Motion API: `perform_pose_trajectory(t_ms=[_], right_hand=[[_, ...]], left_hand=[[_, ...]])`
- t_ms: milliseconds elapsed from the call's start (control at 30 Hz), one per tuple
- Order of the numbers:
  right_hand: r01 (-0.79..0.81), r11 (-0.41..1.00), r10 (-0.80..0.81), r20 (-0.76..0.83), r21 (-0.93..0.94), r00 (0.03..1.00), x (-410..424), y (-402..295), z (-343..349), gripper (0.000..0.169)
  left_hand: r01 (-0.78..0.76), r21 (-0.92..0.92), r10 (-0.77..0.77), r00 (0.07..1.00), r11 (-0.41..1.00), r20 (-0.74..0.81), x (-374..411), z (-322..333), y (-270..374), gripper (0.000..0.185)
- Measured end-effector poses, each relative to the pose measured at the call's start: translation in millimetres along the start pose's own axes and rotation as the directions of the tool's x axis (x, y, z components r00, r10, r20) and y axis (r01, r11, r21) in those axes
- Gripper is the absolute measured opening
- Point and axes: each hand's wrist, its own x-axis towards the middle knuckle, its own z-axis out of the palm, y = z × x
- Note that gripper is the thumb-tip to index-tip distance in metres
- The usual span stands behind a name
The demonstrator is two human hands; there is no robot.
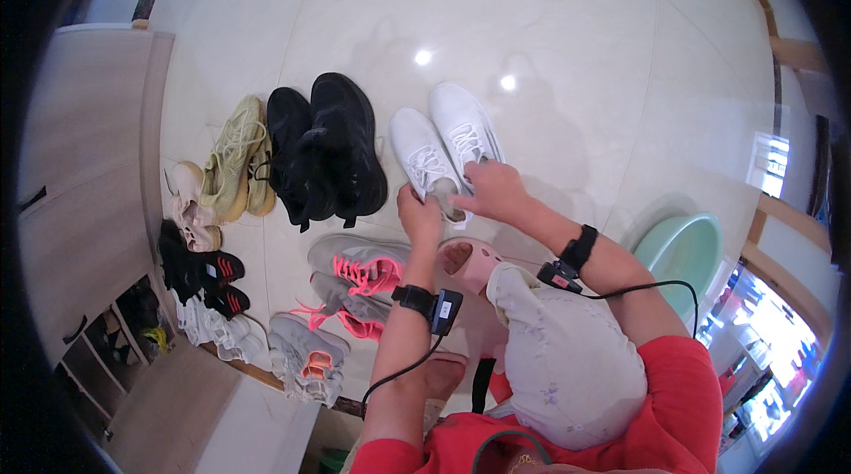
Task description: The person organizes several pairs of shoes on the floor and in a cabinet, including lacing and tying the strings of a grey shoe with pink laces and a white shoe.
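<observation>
A pair of white lace-up sneakers stands side by side on the floor, toes pointing away from me. My left hand grips the collar of the left white sneaker, its fingers along the outer side near the heel. Over the heel of the right white sneaker lies my right hand, with its fingers at that shoe's opening and its thumb reaching to the left shoe's collar. The right heel is hidden under this hand. A grey insole shows inside the left sneaker.
Black sneakers and yellowish sneakers stand to the left. Grey sneakers with pink laces are beside my left forearm. More shoes line a wooden shoe cabinet, partly open below. A pale green basin sits at right.
</observation>
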Motion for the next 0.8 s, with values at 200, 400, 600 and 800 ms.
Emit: perform_pose_trajectory(t_ms=[200, 400, 600, 800], right_hand=[[-0.001, 0.999, -0.003, -0.073, -0.048, 0.997, 5, 12, 10, 0.025], [-0.076, 0.995, 0.056, -0.270, -0.063, 0.961, 13, 27, -41, 0.016], [-0.135, 0.990, 0.099, -0.452, -0.048, 0.886, 45, 57, -53, 0.010], [-0.161, 0.979, 0.082, -0.476, -0.127, 0.876, 51, 60, -40, 0.022]], left_hand=[[-0.037, -0.113, 0.041, 0.999, 0.993, 0.035, 0, 7, -1, 0.037], [-0.075, -0.244, 0.107, 0.987, 0.967, 0.120, 21, 36, 57, 0.042], [0.001, -0.513, 0.180, 0.936, 0.858, 0.303, 44, 61, 88, 0.063], [-0.005, -0.470, 0.199, 0.910, 0.883, 0.364, 40, 62, 80, 0.072]])
